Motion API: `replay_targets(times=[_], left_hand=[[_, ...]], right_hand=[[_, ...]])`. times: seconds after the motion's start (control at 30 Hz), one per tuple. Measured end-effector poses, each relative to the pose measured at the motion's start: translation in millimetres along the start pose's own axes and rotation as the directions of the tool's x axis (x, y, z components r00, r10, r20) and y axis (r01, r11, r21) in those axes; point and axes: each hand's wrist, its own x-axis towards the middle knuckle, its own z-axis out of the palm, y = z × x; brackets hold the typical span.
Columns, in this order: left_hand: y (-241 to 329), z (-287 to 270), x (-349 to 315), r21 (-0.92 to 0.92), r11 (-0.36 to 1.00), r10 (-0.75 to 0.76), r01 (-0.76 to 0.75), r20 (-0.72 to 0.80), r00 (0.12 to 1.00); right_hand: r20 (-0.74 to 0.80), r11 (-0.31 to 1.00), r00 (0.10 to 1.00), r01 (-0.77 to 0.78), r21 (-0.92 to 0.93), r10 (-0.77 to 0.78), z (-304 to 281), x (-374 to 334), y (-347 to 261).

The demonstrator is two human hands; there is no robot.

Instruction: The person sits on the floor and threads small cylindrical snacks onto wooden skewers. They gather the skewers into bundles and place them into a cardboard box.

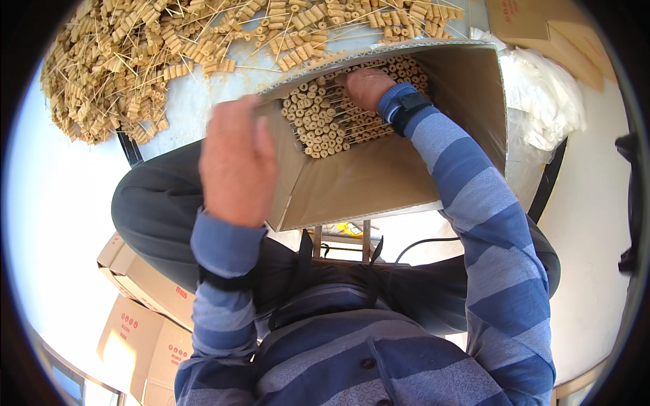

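An opened cardboard box [379, 172] stands tilted in front of me, its mouth toward me. Inside, skewers [321, 128] of tan, hollow, tube-shaped pieces on thin sticks lie packed side by side, ring ends showing. My right hand [369, 88] reaches into the box over the packed skewers; its fingers are mostly hidden, and I cannot see whether it grips any. My left hand [238, 162] is raised at the box's left side, slightly blurred, thumb apart from the fingers, nothing visible in it.
A large heap of loose skewers [128, 61] covers the pale table [186, 101] at the far left and back. White plastic bags [542, 101] lie right of the box, with another carton [555, 34] behind. More cartons [145, 338] stand on the floor at lower left.
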Motion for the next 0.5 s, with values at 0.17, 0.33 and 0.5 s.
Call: replay_targets(times=[0.17, 0.33, 0.5], left_hand=[[-5.8, -31.5, -10.8, -0.041, 0.896, -0.432, 0.442, 0.150, 0.889], [-26.9, -7.5, 0.7, -0.012, 0.952, -0.297, 0.305, 0.191, 0.935], [-39.7, 12.2, 18.5, -0.045, 0.977, -0.195, 0.206, 0.179, 0.964]], right_hand=[[0.168, 0.996, 0.985, 0.016, 0.093, -0.032, 8.1, -8.6, 13.2], [0.190, 0.981, 0.981, -0.008, 0.195, -0.030, 43.7, -2.8, -4.7], [0.102, 0.954, 0.989, -0.130, 0.270, 0.106, 83.9, 22.9, -8.7]])
